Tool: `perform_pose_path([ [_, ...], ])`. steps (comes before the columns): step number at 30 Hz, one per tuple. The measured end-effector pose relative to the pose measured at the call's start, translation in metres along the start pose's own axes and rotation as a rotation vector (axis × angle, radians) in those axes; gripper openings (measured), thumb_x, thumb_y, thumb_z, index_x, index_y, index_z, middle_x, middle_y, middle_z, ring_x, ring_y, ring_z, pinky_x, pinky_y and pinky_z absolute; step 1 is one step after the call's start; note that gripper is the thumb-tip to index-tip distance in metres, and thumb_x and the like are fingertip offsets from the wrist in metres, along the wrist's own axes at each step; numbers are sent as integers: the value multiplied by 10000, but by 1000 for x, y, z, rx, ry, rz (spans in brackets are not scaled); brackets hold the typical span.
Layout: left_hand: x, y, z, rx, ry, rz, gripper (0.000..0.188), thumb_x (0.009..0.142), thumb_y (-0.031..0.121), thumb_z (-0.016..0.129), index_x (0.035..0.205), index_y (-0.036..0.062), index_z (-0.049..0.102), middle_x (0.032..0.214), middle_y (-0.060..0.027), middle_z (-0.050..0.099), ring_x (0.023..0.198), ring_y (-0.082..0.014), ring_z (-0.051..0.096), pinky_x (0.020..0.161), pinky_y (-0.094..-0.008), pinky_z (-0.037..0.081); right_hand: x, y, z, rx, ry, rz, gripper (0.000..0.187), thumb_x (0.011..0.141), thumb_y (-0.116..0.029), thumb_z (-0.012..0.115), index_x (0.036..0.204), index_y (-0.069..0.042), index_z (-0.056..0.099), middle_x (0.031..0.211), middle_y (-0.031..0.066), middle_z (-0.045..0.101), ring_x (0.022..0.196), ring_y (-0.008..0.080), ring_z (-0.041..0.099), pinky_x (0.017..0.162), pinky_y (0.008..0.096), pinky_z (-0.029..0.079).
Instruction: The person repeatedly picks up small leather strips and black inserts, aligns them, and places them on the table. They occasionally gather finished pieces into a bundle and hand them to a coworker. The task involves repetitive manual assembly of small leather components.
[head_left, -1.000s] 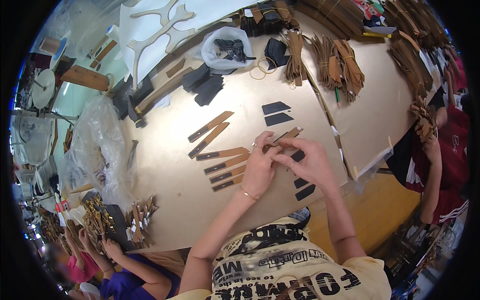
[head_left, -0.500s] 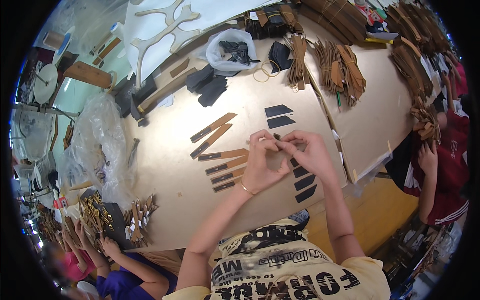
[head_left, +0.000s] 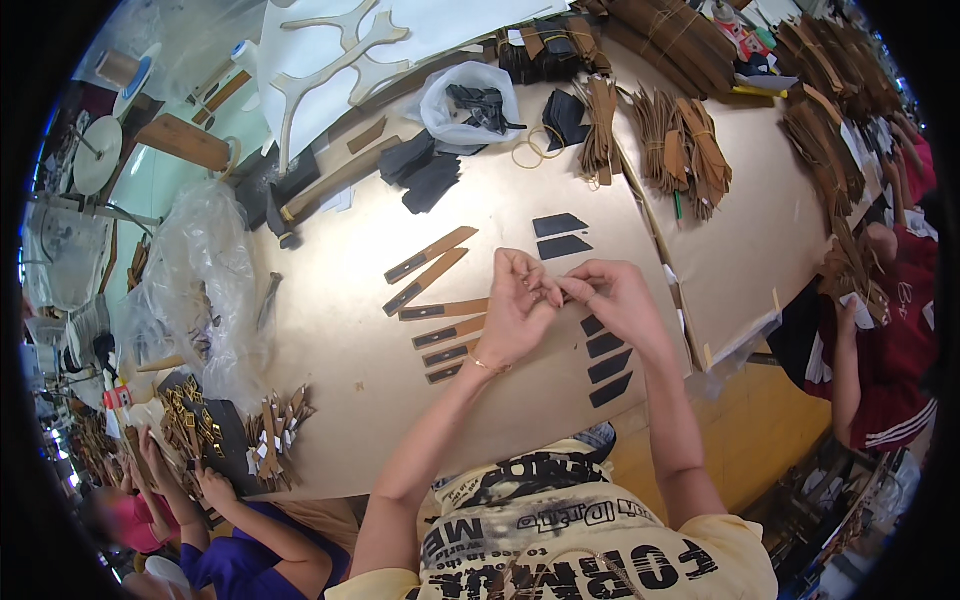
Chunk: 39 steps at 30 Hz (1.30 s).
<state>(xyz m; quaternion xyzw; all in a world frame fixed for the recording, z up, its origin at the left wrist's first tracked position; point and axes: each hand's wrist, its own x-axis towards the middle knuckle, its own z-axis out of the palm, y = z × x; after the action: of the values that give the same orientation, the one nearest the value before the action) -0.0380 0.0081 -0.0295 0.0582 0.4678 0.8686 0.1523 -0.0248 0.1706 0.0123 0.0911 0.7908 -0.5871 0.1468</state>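
Observation:
My left hand (head_left: 518, 305) and my right hand (head_left: 612, 295) meet above the table, fingertips pinched together. Whatever sits between them is hidden by the fingers. Left of my left hand lie several brown leather strips (head_left: 452, 330), each with a dark patch carrying a small light spot near its left end. Close to my right hand, a column of black slant-ended pieces (head_left: 609, 366) runs down the table, its top partly covered by that hand. Two more black pieces (head_left: 562, 245) lie just beyond my hands.
A hammer (head_left: 285, 222), black pieces (head_left: 425, 172) and a plastic bag of dark scraps (head_left: 470, 105) lie at the back. Brown strip bundles (head_left: 685, 150) stand far right. Crumpled clear plastic (head_left: 205, 290) covers the left. Co-workers' arms (head_left: 848, 350) show at both sides.
My left hand has turned and its fingers have curled in toward the right hand's fingertips. A small dark piece seen between the hands before is now out of sight.

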Motion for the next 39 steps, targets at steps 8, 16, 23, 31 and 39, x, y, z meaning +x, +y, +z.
perform_pose_path([
  [8, -26, 12, 3, 1269, 91, 209, 212, 740, 155, 793, 844, 104, 616, 951, -70, 534, 913, -255, 523, 834, -397, 366, 1, 20, 7, 17, 131, -84, 224, 942, -162, 677, 891, 56, 684, 734, 85, 714, 632, 79, 619, 552, 239, 451],
  [16, -29, 15, 12, 1451, 118, 180, 100, 769, 206, 776, 839, 139, 751, 904, -29, 556, 926, -233, 508, 881, -409, 310, 0, 16, 4, 25, 116, -53, 222, 946, -159, 666, 888, 54, 685, 753, 98, 718, 652, 97, 633, 582, 261, 479],
  [23, -32, 14, 17, 1410, 186, 29, 120, 794, 249, 743, 846, 149, 782, 859, -20, 583, 936, -231, 518, 872, -423, 317, -1, 15, 2, 28, 66, -38, 177, 950, -107, 648, 911, 65, 664, 784, 85, 707, 754, 109, 669, 683, 256, 529],
  [31, -26, 15, 11, 1485, 145, -15, 129, 781, 243, 709, 779, 116, 733, 936, -54, 618, 998, -289, 540, 914, -450, 351, 5, 23, 7, -49, 155, -89, 247, 889, -229, 682, 827, 11, 696, 769, 187, 690, 698, 357, 672, 652, 419, 524],
  [39, -18, 13, 17, 1596, 117, -72, 136, 749, 223, 685, 740, 89, 709, 918, -86, 642, 985, -304, 551, 912, -451, 362, 1, 23, 9, -77, 266, -156, 260, 938, -224, 622, 832, 12, 653, 784, 185, 686, 756, 380, 661, 704, 449, 513],
])
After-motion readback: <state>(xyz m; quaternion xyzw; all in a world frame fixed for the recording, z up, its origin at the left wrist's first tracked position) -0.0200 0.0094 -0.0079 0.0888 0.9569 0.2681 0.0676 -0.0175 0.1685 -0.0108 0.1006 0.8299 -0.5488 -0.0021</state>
